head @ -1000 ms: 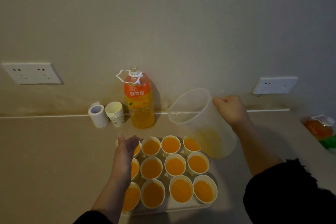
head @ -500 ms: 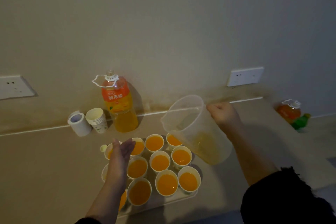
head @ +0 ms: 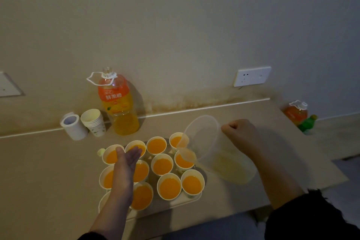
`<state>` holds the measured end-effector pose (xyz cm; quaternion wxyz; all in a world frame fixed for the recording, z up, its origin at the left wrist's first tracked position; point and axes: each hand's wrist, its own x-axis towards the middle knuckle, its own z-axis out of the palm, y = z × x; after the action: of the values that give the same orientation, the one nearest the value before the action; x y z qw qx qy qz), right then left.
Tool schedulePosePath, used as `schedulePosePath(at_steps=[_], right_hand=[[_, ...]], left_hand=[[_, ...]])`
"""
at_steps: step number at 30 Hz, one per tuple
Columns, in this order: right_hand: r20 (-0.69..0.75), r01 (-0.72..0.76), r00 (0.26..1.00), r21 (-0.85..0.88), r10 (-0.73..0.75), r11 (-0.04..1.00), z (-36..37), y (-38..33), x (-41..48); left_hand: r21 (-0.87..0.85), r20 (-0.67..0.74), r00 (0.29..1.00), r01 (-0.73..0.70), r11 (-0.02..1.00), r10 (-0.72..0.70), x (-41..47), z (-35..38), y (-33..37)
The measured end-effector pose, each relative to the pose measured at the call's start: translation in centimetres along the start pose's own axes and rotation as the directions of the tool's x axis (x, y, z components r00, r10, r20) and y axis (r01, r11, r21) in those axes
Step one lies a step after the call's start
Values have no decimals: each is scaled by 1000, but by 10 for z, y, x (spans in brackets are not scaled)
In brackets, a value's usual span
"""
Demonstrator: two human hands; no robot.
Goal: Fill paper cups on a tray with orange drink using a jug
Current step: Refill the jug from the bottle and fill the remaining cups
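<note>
Jug point(head: 229, 165): clear plastic, tilted left, with its spout over a cup point(head: 182, 161) at the tray's right side; a little pale drink lies in its lower wall.
Right hand point(head: 241, 136): clenched at the jug's back, grasping it and holding it up.
Left hand point(head: 126, 163): released, fingers straight and together, held above the left cups and holding nothing.
Paper cups point(head: 169, 186): in rows on the tray, the visible ones holding orange drink.
Tray point(head: 171, 205): pale, on the counter point(head: 48, 171).
Bottle point(head: 118, 103): uncapped, part full, upright by the wall.
Spare cups point(head: 93, 122): stacked left of the bottle.
Tape roll point(head: 73, 125): beside the stack.
</note>
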<state>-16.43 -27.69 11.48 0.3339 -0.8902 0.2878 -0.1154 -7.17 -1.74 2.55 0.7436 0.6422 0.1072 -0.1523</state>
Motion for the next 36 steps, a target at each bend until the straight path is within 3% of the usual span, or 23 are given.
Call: schedulePosePath(at_steps=[12, 19, 36], right_hand=[[146, 141, 982, -143, -120, 980, 28, -34, 6], [195, 157, 974, -191, -119, 969, 41, -48, 10], [249, 208, 959, -303, -133, 930, 60, -62, 13]], left_hand=[[-46, -89, 996, -5, 999, 1, -2, -14, 1], [-82, -120, 993, -2, 997, -8, 4, -23, 2], [-49, -85, 996, 2, 999, -6, 10, -36, -3]])
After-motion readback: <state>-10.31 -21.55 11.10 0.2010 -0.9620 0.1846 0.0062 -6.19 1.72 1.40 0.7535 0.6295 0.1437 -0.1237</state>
